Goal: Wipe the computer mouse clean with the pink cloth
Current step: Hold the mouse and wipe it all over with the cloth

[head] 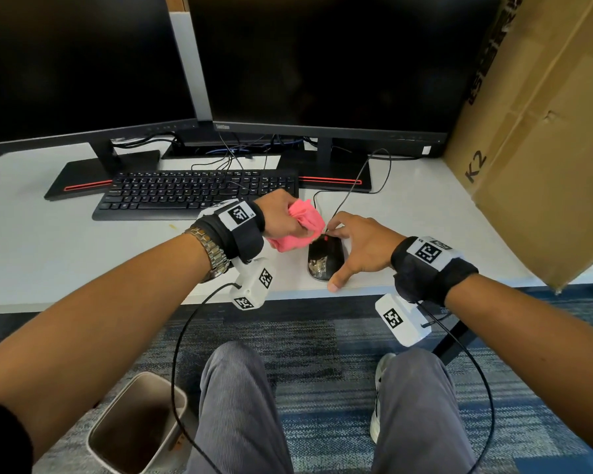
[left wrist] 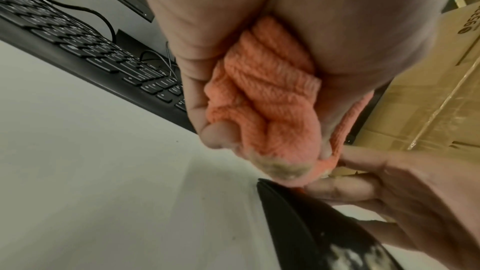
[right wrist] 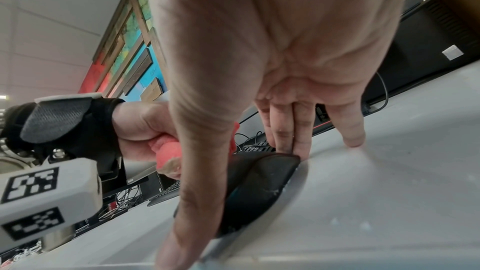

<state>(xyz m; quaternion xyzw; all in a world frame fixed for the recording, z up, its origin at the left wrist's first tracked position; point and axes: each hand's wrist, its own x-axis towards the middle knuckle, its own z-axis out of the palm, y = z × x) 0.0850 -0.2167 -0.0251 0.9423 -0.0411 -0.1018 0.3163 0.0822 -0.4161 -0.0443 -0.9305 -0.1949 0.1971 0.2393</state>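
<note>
A black wired mouse (head: 324, 258) lies on the white desk (head: 83, 254) near its front edge, with whitish smears on its rear (head: 317, 265). My left hand (head: 286, 217) grips a bunched pink cloth (head: 303, 224) just left of and above the mouse's front. In the left wrist view the cloth (left wrist: 262, 100) shows a dirty patch (left wrist: 283, 168) at its lower tip, close over the mouse (left wrist: 311, 233). My right hand (head: 356, 246) spans the mouse from the right. Its straight fingertips (right wrist: 285, 145) touch the front edge, and the thumb (right wrist: 197, 171) runs along the near side of the mouse (right wrist: 259, 188).
A black keyboard (head: 192, 193) lies behind my left hand, with two dark monitors (head: 322, 63) behind it. The mouse cable (head: 353, 186) loops back toward the monitor stand. A large cardboard box (head: 534, 148) leans at the right. A waste bin (head: 134, 425) stands on the floor.
</note>
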